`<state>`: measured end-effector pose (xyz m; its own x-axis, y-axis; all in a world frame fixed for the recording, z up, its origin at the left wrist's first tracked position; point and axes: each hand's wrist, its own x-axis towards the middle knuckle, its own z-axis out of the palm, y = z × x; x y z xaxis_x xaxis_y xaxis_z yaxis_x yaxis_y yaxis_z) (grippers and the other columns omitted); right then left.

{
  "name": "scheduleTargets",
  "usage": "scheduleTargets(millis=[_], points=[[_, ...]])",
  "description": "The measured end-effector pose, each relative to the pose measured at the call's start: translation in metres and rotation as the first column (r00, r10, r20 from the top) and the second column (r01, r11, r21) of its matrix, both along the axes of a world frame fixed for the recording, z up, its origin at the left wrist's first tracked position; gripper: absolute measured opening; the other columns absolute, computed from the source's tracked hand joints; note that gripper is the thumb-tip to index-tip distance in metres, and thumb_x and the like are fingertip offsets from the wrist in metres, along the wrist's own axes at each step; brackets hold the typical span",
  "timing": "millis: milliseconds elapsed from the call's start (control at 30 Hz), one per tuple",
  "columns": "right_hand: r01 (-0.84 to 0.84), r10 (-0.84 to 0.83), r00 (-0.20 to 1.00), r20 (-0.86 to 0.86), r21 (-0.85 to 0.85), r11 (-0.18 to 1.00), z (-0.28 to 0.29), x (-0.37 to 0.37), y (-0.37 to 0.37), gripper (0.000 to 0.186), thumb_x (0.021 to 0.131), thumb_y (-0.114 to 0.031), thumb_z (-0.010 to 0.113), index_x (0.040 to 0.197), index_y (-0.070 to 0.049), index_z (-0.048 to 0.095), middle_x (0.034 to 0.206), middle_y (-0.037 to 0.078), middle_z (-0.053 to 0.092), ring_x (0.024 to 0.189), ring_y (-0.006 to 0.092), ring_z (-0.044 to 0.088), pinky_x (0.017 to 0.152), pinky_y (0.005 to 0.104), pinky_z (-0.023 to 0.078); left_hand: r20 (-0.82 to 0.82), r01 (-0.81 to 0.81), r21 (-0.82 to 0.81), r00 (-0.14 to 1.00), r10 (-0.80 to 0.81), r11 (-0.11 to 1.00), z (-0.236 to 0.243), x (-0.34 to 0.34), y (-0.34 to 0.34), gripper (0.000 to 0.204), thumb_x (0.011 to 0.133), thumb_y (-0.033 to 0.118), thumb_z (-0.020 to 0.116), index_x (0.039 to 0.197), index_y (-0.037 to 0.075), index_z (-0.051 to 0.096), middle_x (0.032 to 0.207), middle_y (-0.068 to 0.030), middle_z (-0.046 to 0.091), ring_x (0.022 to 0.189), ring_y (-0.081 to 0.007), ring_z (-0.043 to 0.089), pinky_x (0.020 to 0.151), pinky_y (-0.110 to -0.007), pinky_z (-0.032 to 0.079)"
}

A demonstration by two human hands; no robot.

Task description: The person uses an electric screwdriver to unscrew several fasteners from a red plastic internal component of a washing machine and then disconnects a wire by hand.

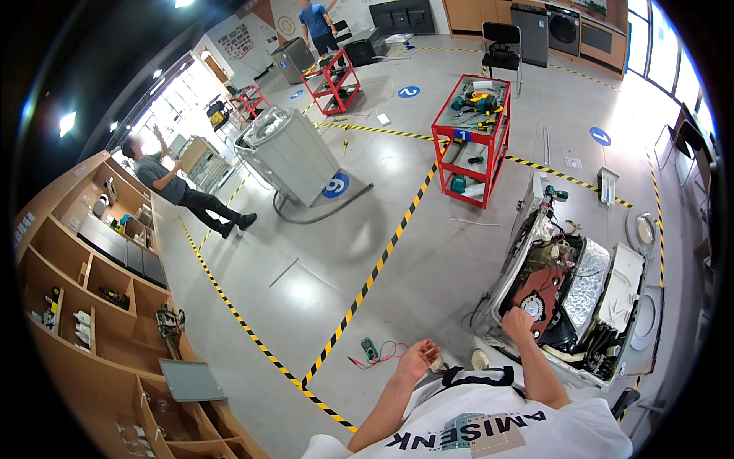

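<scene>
Machine (pixel 540 288), one, opened; of two hands, left hand (pixel 417 358) half-uncurled, seemingly empty, right hand (pixel 519 324) curled at it, grip unclear

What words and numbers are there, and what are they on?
I won't copy them, but:
White shirt: dark lettering.
Blue floor discs: white numerals.
Red tool cart: white numeral, blue label.
Grey appliance's sticker, wall posters, floor paper, wooden shelving: too small or blurred.
</scene>
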<state>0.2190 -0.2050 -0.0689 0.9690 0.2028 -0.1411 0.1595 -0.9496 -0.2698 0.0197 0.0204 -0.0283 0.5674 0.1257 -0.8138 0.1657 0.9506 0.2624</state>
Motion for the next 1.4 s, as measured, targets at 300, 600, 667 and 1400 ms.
scheduleTargets(millis=[300,600,667,1400], points=[[0.019,-0.021,0.996,-0.091,-0.021,1.0,0.011,-0.001,0.005,0.031,0.08,-0.025,0.049,0.071,0.0,0.065,0.075,0.021,0.064,0.072,0.0364,0.063,0.064,0.0447,0.049,0.024,-0.006,0.005,1.0,0.006,1.0,-0.017,-0.002,0.002,0.017,0.082,0.014,0.058,0.094,0.003,0.055,0.087,-0.0098,0.058,0.083,-0.0262,0.059,0.074,-0.036,0.049],[-0.043,0.042,0.999,-0.03,-0.053,0.998,0.003,0.0,0.001,0.032,0.079,-0.03,0.055,0.075,0.001,0.063,0.075,0.021,0.063,0.071,0.0351,0.062,0.064,0.0443,0.049,0.024,0.013,0.012,1.0,-0.013,1.0,-0.032,-0.001,0.001,0.02,0.084,0.017,0.055,0.098,0.002,0.053,0.092,-0.0104,0.058,0.086,-0.0254,0.059,0.075,-0.036,0.049],[-0.039,0.038,0.999,-0.009,-0.05,0.998,0.003,0.0,0.003,0.031,0.078,-0.029,0.057,0.074,0.001,0.063,0.074,0.021,0.063,0.071,0.0355,0.062,0.064,0.0445,0.049,0.026,-0.002,0.005,1.0,0.002,1.0,-0.035,-0.002,0.001,0.019,0.084,0.016,0.056,0.096,0.002,0.054,0.09,-0.0099,0.057,0.082,-0.0246,0.06,0.071,-0.035,0.05],[-0.031,0.032,0.999,0.018,-0.066,0.997,0.007,-0.002,0.003,0.034,0.083,-0.028,0.05,0.071,0.001,0.062,0.072,0.02,0.063,0.071,0.0359,0.062,0.065,0.0452,0.047,0.042,-0.009,-0.006,0.999,0.009,1.0,-0.031,0.003,-0.003,0.017,0.085,0.015,0.054,0.096,0.003,0.054,0.09,-0.0095,0.057,0.084,-0.0249,0.059,0.073,-0.035,0.05]])
